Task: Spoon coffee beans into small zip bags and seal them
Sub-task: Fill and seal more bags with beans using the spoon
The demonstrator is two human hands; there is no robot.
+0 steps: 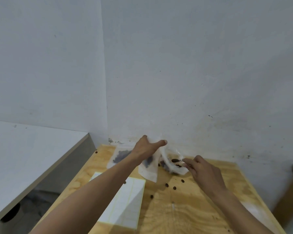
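Note:
My left hand (pixel 146 146) holds up a small translucent zip bag (pixel 150 169) by its top, above the wooden table (pixel 193 208); a few dark beans show through the bag. My right hand (pixel 203 171) pinches a small spoon (pixel 176 160) loaded with coffee beans, just right of the bag. Under the spoon lies a larger clear bag of coffee beans (pixel 174 168), its mouth open. Another filled zip bag (pixel 119 157) lies flat at the table's back left, partly hidden by my left forearm.
Loose beans (pixel 167 185) are scattered on the wood in front of the bags. A white label sheet (pixel 125 203) lies under my left forearm. A white wall stands right behind the table. A white counter (pixel 32 154) is to the left.

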